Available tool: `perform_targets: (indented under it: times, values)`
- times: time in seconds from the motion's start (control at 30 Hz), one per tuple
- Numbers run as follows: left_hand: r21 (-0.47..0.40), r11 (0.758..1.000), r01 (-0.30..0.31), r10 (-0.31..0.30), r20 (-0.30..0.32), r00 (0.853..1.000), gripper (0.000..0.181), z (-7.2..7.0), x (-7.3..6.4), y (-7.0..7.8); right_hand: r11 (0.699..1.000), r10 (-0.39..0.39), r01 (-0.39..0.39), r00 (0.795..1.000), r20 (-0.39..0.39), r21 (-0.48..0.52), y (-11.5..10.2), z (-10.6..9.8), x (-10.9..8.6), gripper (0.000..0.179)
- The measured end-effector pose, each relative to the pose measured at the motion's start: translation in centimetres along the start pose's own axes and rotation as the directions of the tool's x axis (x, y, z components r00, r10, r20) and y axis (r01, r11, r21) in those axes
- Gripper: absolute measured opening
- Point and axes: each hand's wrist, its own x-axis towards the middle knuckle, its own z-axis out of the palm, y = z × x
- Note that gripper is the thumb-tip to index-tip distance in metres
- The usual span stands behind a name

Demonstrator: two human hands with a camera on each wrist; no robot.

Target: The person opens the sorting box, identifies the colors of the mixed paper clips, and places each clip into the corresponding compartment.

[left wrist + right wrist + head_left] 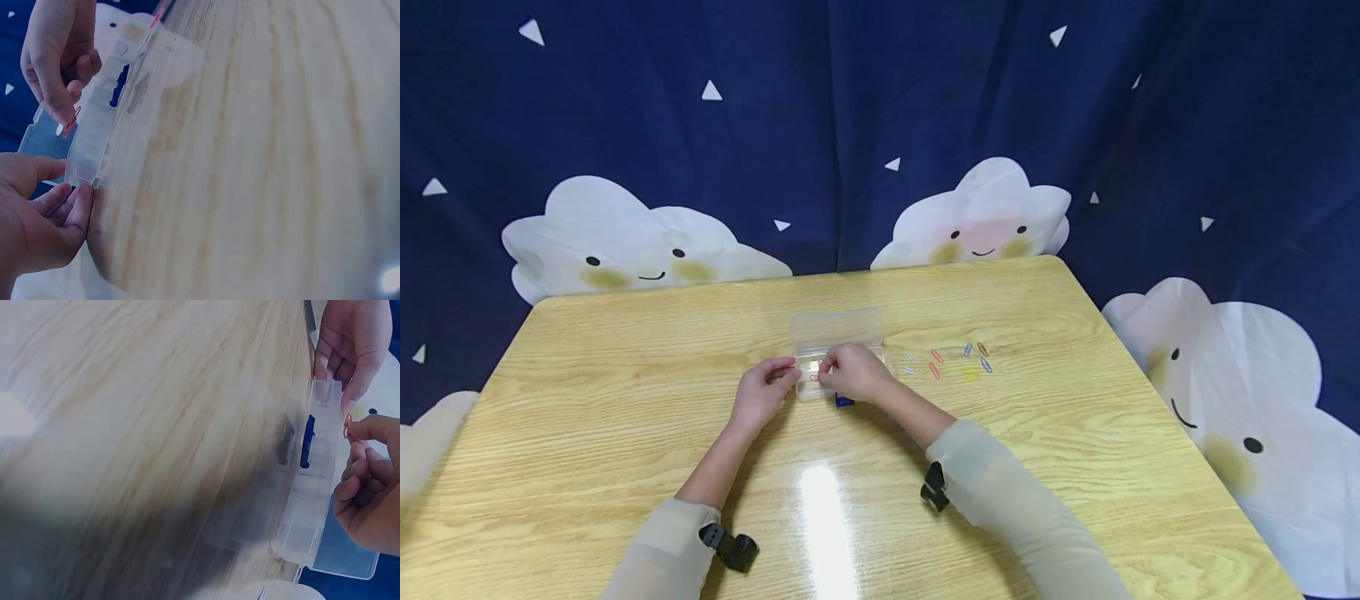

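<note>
A clear plastic box (306, 506) stands on the table with its lid (837, 327) raised at the back and a blue latch (307, 442) on its front. My left hand (758, 396) grips the box's left end, thumb at the rim and fingers against the outer wall. Thumb and forefinger of my right hand (856, 371) pinch a red paper clip (71, 123) just over the box's left part. In the right wrist view the other right fingers (356, 484) are curled in. The right hand hides much of the box's inside in the head view.
To the right of the box lie several loose paper clips: red ones (935, 370), blue ones (986, 365), yellow ones (970, 374), pale ones (908, 370) and a brownish one (982, 349). The wooden table (625, 450) ends at a dark blue curtain (820, 100).
</note>
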Motion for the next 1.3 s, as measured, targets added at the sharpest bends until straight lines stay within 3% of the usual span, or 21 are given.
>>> perform_targets:
  times: [0.43,0.97,1.3]
  values:
    - [-0.011,1.0,0.01,-0.01,-0.011,1.0,0.034,0.0,0.0,0.2,1.0,0.016,-0.016,0.999,0.029,0.007,-0.8,0.1,0.0,0.007]
    - [-0.001,1.0,0.001,-0.001,-0.005,1.0,0.033,0.1,0.0,0.1,0.998,-0.044,0.044,0.999,0.021,-0.038,-1.0,0.9,0.3,0.009]
    - [0.003,1.0,0.004,-0.004,0.002,1.0,0.033,0.0,0.1,0.0,0.998,-0.032,0.035,0.998,0.05,-0.049,-1.5,1.0,0.3,0.009]
